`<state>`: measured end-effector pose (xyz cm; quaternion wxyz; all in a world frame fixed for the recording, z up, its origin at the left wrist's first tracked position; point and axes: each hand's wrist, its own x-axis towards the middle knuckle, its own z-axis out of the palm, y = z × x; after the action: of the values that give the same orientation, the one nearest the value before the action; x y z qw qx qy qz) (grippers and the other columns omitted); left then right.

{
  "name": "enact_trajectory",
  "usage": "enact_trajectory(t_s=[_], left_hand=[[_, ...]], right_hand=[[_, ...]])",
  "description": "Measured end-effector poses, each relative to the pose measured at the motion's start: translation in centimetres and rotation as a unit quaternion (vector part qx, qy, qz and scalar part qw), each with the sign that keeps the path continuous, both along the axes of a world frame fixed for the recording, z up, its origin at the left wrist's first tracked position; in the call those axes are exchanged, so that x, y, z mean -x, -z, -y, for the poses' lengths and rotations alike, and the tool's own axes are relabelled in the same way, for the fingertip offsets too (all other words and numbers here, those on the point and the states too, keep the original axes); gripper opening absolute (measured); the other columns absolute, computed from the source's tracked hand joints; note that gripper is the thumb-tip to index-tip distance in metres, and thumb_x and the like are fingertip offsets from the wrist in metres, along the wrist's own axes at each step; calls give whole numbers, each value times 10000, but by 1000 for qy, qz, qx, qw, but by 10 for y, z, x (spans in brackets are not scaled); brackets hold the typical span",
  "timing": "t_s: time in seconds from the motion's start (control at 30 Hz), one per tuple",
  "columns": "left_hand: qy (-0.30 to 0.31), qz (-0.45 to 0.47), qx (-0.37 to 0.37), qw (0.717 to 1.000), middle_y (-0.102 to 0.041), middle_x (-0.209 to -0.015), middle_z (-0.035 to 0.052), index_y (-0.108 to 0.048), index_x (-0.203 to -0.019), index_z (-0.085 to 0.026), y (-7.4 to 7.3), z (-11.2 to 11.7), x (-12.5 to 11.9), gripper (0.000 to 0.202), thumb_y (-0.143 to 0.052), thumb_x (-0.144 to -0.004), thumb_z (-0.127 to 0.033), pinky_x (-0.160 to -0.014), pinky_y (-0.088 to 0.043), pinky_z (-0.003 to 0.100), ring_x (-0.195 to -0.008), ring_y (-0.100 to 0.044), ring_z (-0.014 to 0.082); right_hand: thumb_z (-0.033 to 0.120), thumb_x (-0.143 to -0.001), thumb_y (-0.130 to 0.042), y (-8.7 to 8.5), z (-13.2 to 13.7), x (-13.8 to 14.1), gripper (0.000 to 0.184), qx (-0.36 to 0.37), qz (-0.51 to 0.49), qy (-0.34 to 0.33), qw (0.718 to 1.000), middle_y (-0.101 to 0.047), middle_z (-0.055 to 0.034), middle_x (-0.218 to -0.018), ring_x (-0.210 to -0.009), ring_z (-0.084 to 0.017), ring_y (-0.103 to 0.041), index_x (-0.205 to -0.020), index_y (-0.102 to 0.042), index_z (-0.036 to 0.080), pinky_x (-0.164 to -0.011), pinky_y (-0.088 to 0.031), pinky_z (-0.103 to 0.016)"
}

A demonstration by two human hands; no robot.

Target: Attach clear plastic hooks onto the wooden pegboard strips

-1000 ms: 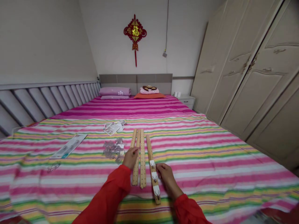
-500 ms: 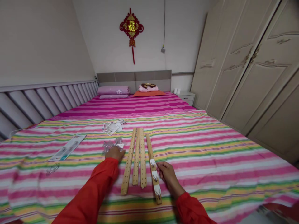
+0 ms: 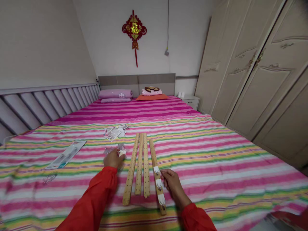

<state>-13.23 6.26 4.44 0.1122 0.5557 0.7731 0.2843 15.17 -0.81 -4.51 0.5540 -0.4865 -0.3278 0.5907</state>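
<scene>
Several perforated wooden slats (image 3: 139, 163) lie side by side on the striped bedspread (image 3: 216, 160). The rightmost slat (image 3: 156, 173) carries three white hooks. My right hand (image 3: 171, 181) rests against that slat's right edge beside the hooks, fingers curled on it. My left hand (image 3: 113, 158) is on a heap of clear plastic bags (image 3: 113, 150) left of the slats, fingers closed on a small white piece (image 3: 121, 153).
A flat printed package (image 3: 64, 155) lies at the left, and more opened plastic wrappers (image 3: 114, 132) lie farther up the bed. Pillows (image 3: 115, 94) sit at the headboard. Wardrobe doors (image 3: 260, 70) line the right side; a padded wall panel (image 3: 36, 106) runs along the left.
My left hand left the leftmost slat, which now lies angled outward, and reached left onto the plastic bags, closing on a white piece. My right hand stayed at the hooked slat.
</scene>
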Motion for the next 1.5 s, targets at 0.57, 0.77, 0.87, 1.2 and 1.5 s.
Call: enact_trajectory(t_s=[0.57, 0.77, 0.87, 1.2, 1.5], left_hand=[[57, 803, 84, 587, -671, -690, 11, -605, -870, -141, -13, 57, -99, 53, -557, -869, -162, -539, -514, 178, -593, -646, 88], [69, 777, 241, 577, -683, -675, 20, -618, -847, -129, -8, 67, -127, 129, -603, -848, -257, -523, -495, 186, -580, -653, 101], [92, 738, 315, 589, -676, -646, 21, -628, -825, -115, -3, 70, -128, 184, -653, -808, -296, -522, -491, 192, -562, -647, 105], [104, 739, 277, 605, -690, -657, 20, -629, -831, -136, 3, 66, -133, 99, -657, -801, -226, -552, -494, 174, -569, -645, 90], [105, 669, 214, 704, -699, -678, 40, -609, -800, -148, 10, 51, -139, 216, -759, -693, -260, -630, -506, 209, -639, -671, 127]], right_hand=[[382, -579, -767, -30, 5, 0, 299, -63, -26, 27, 997, -573, 37, -477, -328, -55, -368, -740, -683, 146, -349, -252, -196], [375, -642, -760, -63, 5, 4, 305, -173, 31, -27, 984, -655, -13, -724, -609, -132, -563, -887, -741, 195, -577, -455, -254], [358, -693, -730, -73, 5, -1, 301, -238, 90, -51, 966, -655, -35, -890, -820, -176, -599, -968, -747, 238, -738, -479, -291], [376, -639, -777, -60, -2, -1, 307, -154, -13, -76, 985, -648, 3, -663, -508, -103, -495, -890, -735, 203, -504, -406, -242], [378, -553, -801, -61, -21, 1, 262, -92, -15, -64, 994, -639, 6, -552, -463, -101, -510, -676, -710, 165, -455, -370, -223]])
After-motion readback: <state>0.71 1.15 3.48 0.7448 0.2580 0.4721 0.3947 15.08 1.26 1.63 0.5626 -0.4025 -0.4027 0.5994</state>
